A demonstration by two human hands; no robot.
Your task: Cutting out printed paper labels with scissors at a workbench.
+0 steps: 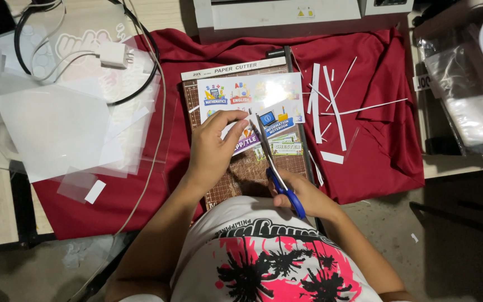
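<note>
While left hand [211, 148] pinches the printed sheet [252, 103], right hand [303, 196], gripping blue scissors [275, 168], should cut steadily, sheet kept taut.

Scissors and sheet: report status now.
Right hand shut on blue-handled scissors, blades open at the printed label sheet. Left hand pinches the sheet over the paper cutter. Cut white strips lie right, clear of the blades.

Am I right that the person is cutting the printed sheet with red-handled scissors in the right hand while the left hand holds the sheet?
Not quite: the head view shows the scissors have blue handles. The right hand does work them, and the left hand holds the printed sheet.
</note>
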